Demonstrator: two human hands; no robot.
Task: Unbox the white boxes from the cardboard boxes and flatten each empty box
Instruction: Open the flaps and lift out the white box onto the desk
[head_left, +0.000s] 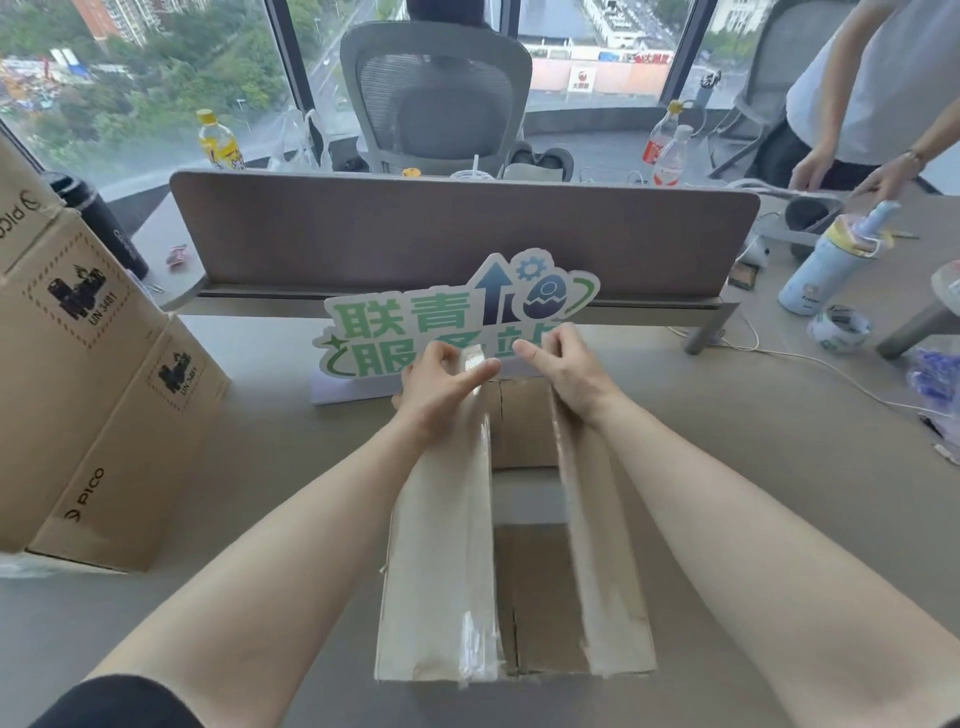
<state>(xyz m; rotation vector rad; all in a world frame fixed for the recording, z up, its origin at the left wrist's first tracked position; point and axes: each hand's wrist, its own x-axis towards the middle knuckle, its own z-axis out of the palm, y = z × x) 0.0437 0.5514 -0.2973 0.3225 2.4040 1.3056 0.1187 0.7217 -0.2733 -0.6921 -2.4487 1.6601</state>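
Standing at 6 o'clock on the desk (779, 467), one cardboard box (514, 597), its two taped top flaps parted to expose the interior. Left hand (441, 379) pinches the left flap's far end; right hand (563, 366) grips the right flap's, likely spreading them for access. Two stacked unopened cartons (88, 395) wait at 9 o'clock; green sign (447, 317) at 12.
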